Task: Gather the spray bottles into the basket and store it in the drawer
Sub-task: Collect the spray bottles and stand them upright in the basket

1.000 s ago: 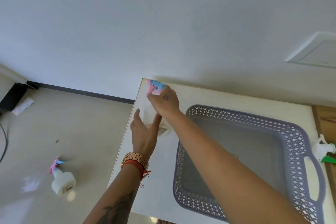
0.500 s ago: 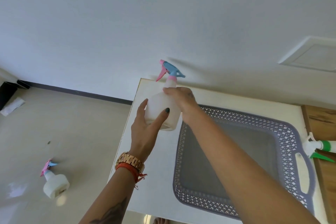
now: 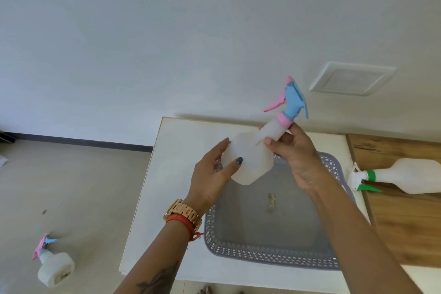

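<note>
Two hands are on one translucent white plastic spray bottle with a blue-and-pink trigger head [image 3: 253,157], held in the air over the far left corner of the grey perforated plastic basket [image 3: 269,256] on the white worktop [image 3: 148,229]. Right hand [image 3: 296,157]: fingers clamped round the neck, just below the pink collar. Left hand [image 3: 212,181]: fingers curved round the body, thumb pressed on its face. Bottle long axis is tilted, head up and to the far right, base down and to the near left.

Basket floor lies directly below the base, so lowering looks like the likely next move; the base should lead. Left hand is nearer the base.

Two more are outstanding: a matching white bottle with a pink-blue head [image 3: 53,267] on the floor at near left, and a white bottle with a green trigger [image 3: 405,178] lying on the wooden surface [image 3: 405,229] to the right of the basket. No drawer is seen.
</note>
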